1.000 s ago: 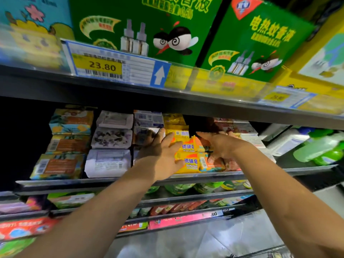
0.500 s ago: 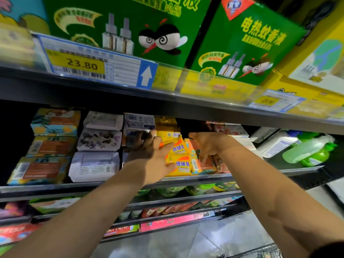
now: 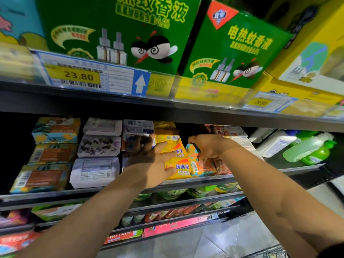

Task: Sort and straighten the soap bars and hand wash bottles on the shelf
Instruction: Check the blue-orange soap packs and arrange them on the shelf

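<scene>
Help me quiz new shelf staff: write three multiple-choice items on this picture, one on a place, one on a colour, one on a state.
1. Where on the soap shelf lies the green hand wash bottle? A left end B right end C middle
2. The sulfur soap packs are: A yellow B white C pink
3. The right hand: A hangs idle B grips an orange-and-teal soap pack C holds a bottle
Key: B, it lies right of the soaps; A, yellow wrappers; B, fingers curl round the pack.

Soap bars (image 3: 95,172) stacked L & centre on shelf (image 3: 55,194), hand wash bottles (image 3: 305,148) lying at R end.
</scene>
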